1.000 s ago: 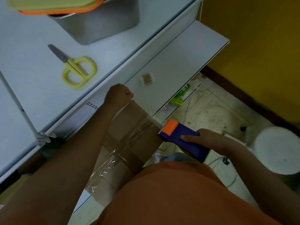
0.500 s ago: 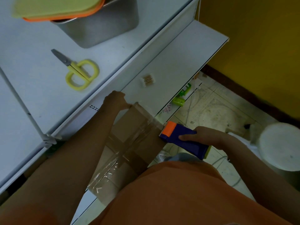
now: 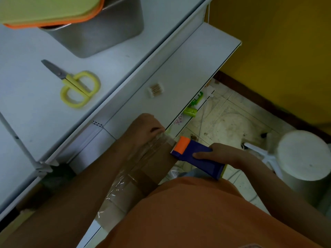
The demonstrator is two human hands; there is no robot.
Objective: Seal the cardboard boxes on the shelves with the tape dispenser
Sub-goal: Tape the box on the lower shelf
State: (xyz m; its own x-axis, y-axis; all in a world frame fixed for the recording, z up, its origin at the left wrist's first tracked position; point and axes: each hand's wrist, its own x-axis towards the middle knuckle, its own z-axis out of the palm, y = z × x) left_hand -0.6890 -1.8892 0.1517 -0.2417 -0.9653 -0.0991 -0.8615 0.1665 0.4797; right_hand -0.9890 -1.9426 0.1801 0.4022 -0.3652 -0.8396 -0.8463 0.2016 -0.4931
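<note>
I see my right hand (image 3: 220,154) wrapped around the blue tape dispenser (image 3: 197,156), its orange roller at the far right edge of the cardboard box (image 3: 157,161). The box sits on the lower shelf (image 3: 179,77), with clear tape (image 3: 143,154) running across its top. My left hand (image 3: 145,126) presses down on the tape at the box's far end, fingers curled onto it. Beyond the box, yellow scissors (image 3: 77,86) lie on the table (image 3: 26,86) beside a metal bin (image 3: 100,33).
</note>
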